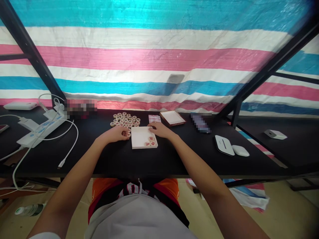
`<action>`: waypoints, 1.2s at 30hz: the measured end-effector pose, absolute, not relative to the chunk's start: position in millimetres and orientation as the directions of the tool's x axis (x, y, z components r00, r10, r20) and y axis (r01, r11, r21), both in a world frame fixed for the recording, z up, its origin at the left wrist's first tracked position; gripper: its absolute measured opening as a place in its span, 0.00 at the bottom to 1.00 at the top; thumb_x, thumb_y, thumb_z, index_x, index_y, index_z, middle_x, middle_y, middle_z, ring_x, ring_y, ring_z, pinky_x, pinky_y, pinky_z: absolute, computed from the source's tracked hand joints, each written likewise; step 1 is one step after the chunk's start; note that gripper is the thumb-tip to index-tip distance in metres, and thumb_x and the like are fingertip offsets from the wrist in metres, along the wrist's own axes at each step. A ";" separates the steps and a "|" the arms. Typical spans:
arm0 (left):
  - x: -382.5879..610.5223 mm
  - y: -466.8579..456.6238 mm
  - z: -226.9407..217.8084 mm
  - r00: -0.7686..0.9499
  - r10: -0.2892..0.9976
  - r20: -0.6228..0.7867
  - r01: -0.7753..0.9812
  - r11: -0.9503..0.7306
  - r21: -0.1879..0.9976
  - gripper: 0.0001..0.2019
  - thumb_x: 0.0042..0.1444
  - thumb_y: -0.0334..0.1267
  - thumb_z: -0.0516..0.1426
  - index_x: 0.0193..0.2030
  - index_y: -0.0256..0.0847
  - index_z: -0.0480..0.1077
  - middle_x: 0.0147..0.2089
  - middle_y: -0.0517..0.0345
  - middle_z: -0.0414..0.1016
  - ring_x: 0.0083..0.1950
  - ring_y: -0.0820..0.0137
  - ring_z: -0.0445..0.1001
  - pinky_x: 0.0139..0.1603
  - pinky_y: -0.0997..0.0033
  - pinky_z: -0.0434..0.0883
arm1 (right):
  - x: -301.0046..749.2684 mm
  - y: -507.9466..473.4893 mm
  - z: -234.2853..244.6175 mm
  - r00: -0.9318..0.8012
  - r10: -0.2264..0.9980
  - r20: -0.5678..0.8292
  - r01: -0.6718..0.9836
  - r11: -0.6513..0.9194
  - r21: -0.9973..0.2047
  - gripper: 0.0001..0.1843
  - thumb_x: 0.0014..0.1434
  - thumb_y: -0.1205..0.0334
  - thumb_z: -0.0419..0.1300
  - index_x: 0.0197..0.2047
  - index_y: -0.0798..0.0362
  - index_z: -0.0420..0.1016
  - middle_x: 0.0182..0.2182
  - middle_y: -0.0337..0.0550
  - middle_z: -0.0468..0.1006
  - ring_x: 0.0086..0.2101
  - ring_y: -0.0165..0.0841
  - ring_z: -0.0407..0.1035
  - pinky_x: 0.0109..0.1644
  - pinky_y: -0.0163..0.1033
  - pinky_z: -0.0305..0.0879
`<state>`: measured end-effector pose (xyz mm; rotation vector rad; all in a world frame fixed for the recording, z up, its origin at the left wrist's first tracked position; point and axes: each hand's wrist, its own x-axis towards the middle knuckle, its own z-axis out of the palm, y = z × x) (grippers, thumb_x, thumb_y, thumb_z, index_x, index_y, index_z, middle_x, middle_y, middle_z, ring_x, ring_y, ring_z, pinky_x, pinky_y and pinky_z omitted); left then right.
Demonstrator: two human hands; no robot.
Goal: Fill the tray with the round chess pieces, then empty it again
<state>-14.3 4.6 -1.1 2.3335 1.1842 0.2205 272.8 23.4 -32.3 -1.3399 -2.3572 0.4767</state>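
Observation:
A shallow white box lies on the black table, with several Chinese chess pieces with red characters in its near right corner. At its left side, my left hand is closed, fingers curled against a pair of chess pieces beside the box wall. My right hand grips the far right corner of the box, fingertips over the rim. Behind the box and my left hand spreads a loose pile of round chess pieces, face up, with red and dark characters.
A brown-edged box lid and a printed paper lie behind. To the right are a phone, a white flat device and a white mouse-like object. A power strip with white cables occupies the left. Black frame posts rise on both sides.

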 end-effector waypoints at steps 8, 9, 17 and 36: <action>-13.2 7.0 -3.4 0.552 0.831 -0.066 0.768 -0.476 0.429 0.17 0.52 0.52 0.53 0.24 0.40 0.63 0.24 0.60 0.71 0.26 0.70 0.66 0.26 0.72 0.57 | 275.0 25.3 -34.8 -0.474 0.865 0.164 0.730 0.490 -0.476 0.15 0.58 0.67 0.54 0.47 0.56 0.75 0.39 0.46 0.75 0.36 0.33 0.66 0.45 0.39 0.60; -12.9 6.5 -3.3 0.549 0.832 -0.079 0.771 -0.467 0.433 0.17 0.52 0.53 0.53 0.24 0.40 0.64 0.24 0.59 0.72 0.26 0.70 0.67 0.26 0.72 0.57 | 274.7 24.8 -34.2 -0.474 0.866 0.162 0.731 0.489 -0.476 0.15 0.58 0.67 0.53 0.47 0.56 0.75 0.38 0.47 0.75 0.36 0.33 0.66 0.45 0.38 0.61; -10.3 3.1 -1.9 0.546 0.833 -0.096 0.775 -0.457 0.437 0.17 0.54 0.51 0.52 0.23 0.41 0.63 0.22 0.59 0.72 0.25 0.69 0.68 0.26 0.72 0.58 | 273.2 23.7 -32.2 -0.482 0.860 0.168 0.730 0.500 -0.466 0.16 0.57 0.69 0.53 0.46 0.56 0.76 0.39 0.47 0.75 0.37 0.34 0.67 0.45 0.38 0.61; -4.5 1.4 -1.4 0.533 0.845 -0.030 0.827 -0.513 0.229 0.13 0.54 0.45 0.51 0.24 0.41 0.66 0.26 0.56 0.71 0.27 0.68 0.66 0.26 0.70 0.54 | 271.6 20.0 -26.8 -0.494 0.855 0.158 0.705 0.500 -0.503 0.20 0.54 0.74 0.52 0.45 0.55 0.78 0.38 0.45 0.76 0.34 0.32 0.66 0.42 0.36 0.60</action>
